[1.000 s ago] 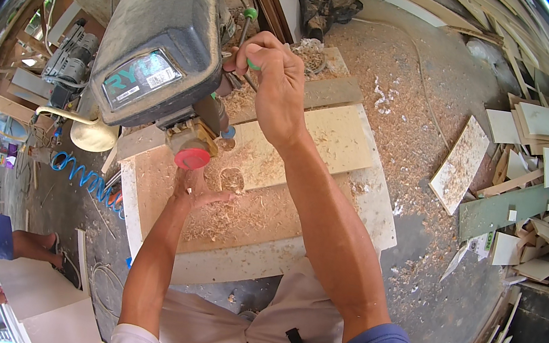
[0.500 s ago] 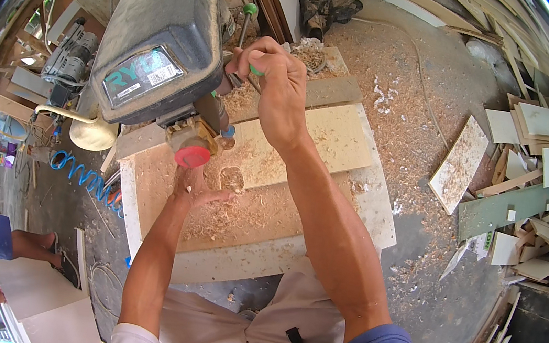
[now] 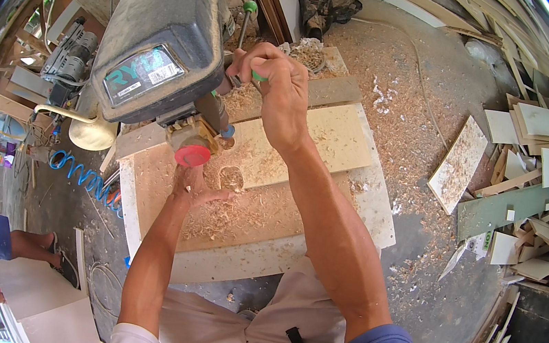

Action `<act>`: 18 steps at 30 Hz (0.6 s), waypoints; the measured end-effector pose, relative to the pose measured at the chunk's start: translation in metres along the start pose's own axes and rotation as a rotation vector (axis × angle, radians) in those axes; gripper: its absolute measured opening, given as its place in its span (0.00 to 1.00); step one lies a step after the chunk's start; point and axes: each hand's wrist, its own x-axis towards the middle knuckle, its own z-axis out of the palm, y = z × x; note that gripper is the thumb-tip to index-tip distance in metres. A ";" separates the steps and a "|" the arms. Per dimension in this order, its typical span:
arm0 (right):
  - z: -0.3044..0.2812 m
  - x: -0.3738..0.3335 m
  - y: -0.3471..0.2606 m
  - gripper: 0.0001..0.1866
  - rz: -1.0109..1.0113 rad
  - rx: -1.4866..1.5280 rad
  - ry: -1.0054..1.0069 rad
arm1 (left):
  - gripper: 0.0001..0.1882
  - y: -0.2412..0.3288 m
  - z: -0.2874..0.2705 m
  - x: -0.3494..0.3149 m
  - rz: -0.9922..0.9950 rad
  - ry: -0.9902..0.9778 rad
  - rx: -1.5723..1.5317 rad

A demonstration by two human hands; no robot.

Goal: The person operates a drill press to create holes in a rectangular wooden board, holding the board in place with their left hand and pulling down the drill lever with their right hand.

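Observation:
A dusty dark grey drill press (image 3: 168, 32) stands over the work at upper left. My right hand (image 3: 283, 93) is closed around its feed handle (image 3: 258, 76), which has a green knob; a second green-knobbed handle (image 3: 249, 7) sticks up beyond. My left hand (image 3: 192, 188) presses on a pale wooden board (image 3: 254, 221), thumb spread out. Its fingers are mostly hidden behind a red disc (image 3: 192, 155) on the press. Just right of that disc is a round cut (image 3: 231, 178) filled with shavings. A lighter plank (image 3: 320, 143) lies along the board's far side.
Wood shavings cover the board and the floor (image 3: 397, 83). Offcuts (image 3: 531, 171) are heaped at the right, and a loose panel (image 3: 459, 164) lies nearer. A blue coiled hose (image 3: 83, 174) hangs at the left. Another person's leg (image 3: 32, 247) shows at lower left.
My right hand and the gripped green knob have shifted slightly to the right and nearer. My left hand stays in place on the board.

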 end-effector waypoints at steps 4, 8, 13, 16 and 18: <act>-0.001 -0.002 0.000 0.13 -0.026 -0.031 -0.021 | 0.81 -0.007 0.002 0.000 0.028 0.018 0.006; -0.004 -0.002 0.001 0.12 -0.073 -0.013 -0.052 | 0.81 -0.002 0.002 0.001 0.000 0.000 0.008; -0.002 -0.003 -0.001 0.12 -0.080 -0.019 -0.058 | 0.81 -0.004 0.001 -0.001 0.027 0.021 0.011; -0.004 -0.003 0.000 0.13 -0.077 -0.039 -0.062 | 0.81 -0.002 0.001 0.000 0.016 0.014 0.020; -0.006 -0.002 0.000 0.13 -0.076 -0.049 -0.068 | 0.81 -0.001 0.000 0.000 0.015 0.010 0.009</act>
